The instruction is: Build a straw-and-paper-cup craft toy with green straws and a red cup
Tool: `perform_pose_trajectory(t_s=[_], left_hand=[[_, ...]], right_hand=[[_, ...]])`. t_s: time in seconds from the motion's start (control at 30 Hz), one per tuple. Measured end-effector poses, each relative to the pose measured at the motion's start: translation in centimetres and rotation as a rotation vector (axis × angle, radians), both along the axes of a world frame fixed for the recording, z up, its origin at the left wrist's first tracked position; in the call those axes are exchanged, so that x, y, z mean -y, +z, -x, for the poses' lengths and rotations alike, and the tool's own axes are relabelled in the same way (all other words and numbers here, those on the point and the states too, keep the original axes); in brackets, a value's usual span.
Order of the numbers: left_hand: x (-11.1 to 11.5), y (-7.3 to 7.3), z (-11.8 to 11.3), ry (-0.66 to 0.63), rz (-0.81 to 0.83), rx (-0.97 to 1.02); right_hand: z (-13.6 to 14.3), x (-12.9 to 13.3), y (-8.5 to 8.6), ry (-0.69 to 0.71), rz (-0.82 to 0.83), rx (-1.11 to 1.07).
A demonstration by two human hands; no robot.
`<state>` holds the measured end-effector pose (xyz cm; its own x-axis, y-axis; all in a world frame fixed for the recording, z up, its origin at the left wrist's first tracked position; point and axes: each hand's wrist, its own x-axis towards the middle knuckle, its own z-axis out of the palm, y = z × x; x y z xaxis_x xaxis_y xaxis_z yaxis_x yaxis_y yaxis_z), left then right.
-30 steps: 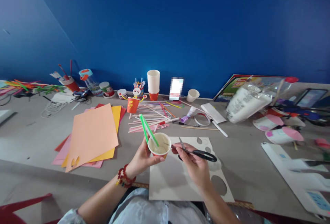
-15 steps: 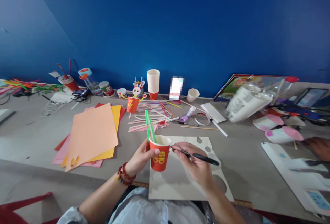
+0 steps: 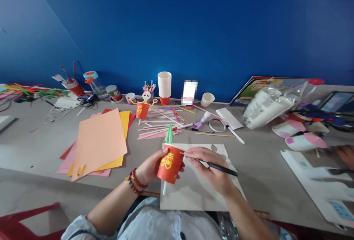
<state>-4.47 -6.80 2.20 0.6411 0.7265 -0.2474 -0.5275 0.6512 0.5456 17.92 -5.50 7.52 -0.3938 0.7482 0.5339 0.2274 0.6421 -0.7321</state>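
Observation:
My left hand (image 3: 151,164) grips a red paper cup (image 3: 169,166) with yellow characters, tilted over a white board (image 3: 197,195). Green strips (image 3: 169,134) stand above the cup's rim, and a pale straw (image 3: 165,188) sticks out below its base. In my right hand (image 3: 211,166) is a slim black-handled tool (image 3: 222,168) with a thin metal front end, closed in the fingers. Its tip meets or nearly meets the cup's right side near the rim; contact I cannot tell.
Coloured paper sheets (image 3: 101,140) lie left. Behind the board are loose straws (image 3: 163,116), a bunny-figure cup (image 3: 142,110), stacked white cups (image 3: 165,85) and a tape roll (image 3: 217,125). Wrapped cups (image 3: 267,109) lie right, near another person's hand (image 3: 345,155).
My left hand has tilted the cup so its mouth turns away and its printed side faces me. The straw end now shows underneath. The tool stays by the rim.

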Motion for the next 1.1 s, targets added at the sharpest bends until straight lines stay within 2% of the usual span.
perform_pose_trajectory(t_s=[0.3,0.43,0.53,0.63,0.7,0.8,0.87,0.93,1.03,1.1], left_hand=[[-0.3,0.5,0.0,-0.052,0.104,-0.074],[-0.3,0.8,0.2,-0.045,0.094,-0.107],[-0.1,0.9,0.1,0.036,0.004,-0.168],[0.3,0.6,-0.2,0.235,-0.227,-0.276],[0.5,-0.1,-0.5,0.396,-0.419,-0.417],[0.6,-1.3,-0.7,0.554,-0.660,-0.682],[0.6,-1.6,-0.5,0.605,-0.844,-0.845],[0.2,-1.3,-0.1,0.634,-1.081,-0.948],[-0.7,-0.1,0.9,0.621,-1.422,-0.946],[-1.2,0.6,1.4,0.580,-1.575,-0.950]], right_hand=[[-1.3,-1.3,1.8,0.251,-0.190,0.337],[-1.2,-1.4,2.2,0.253,-0.186,0.392],[-0.8,-1.0,1.9,0.194,-0.151,0.274],[0.0,-0.3,0.4,0.003,0.046,0.067],[0.8,0.2,-1.0,-0.117,0.285,-0.085],[1.9,0.7,-2.5,-0.197,0.668,-0.382],[2.5,0.7,-2.7,-0.217,0.877,-0.575],[2.7,0.5,-2.5,-0.213,1.067,-0.710],[2.7,0.1,-2.0,-0.177,1.276,-0.816],[2.6,0.1,-1.9,-0.152,1.348,-0.845]])
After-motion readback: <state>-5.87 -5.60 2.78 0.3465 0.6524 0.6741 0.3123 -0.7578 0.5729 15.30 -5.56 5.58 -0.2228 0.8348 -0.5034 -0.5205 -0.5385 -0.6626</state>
